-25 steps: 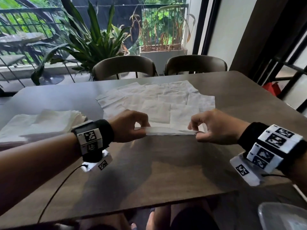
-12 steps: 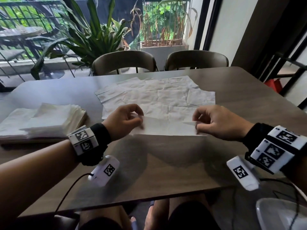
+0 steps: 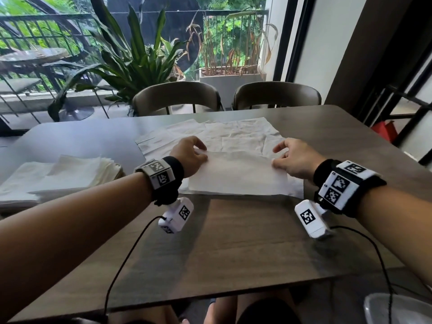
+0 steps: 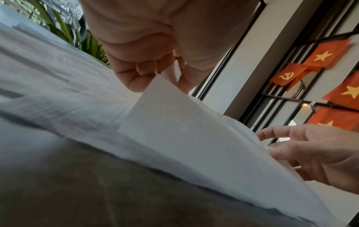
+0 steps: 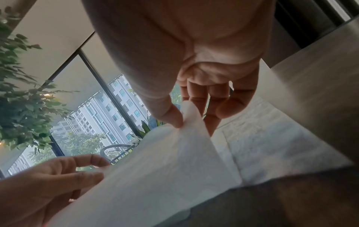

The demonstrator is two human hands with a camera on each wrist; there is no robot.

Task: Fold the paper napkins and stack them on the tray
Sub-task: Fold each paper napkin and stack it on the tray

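A white paper napkin (image 3: 238, 176) lies in front of me on the brown table (image 3: 233, 242), its near half turned over toward the far edge. My left hand (image 3: 205, 153) pinches the flap's far left corner (image 4: 155, 79). My right hand (image 3: 275, 156) pinches the far right corner (image 5: 186, 116). In both wrist views the flap still stands a little above the sheet below. Several unfolded napkins (image 3: 233, 134) lie spread beyond it. A stack of folded napkins (image 3: 77, 169) sits at the left on a tray (image 3: 14, 204), which is mostly hidden.
Two grey chairs (image 3: 175, 97) stand at the table's far side, with plants and a window behind. The table's near edge (image 3: 210, 298) runs just above my knees. A pale round object (image 3: 397, 309) sits low at the right. Cables trail from both wrist cameras.
Both hands carried the napkin's near edge up and away from me, folding it over. The flap, raised edge-on a second ago, now lies nearly flat.
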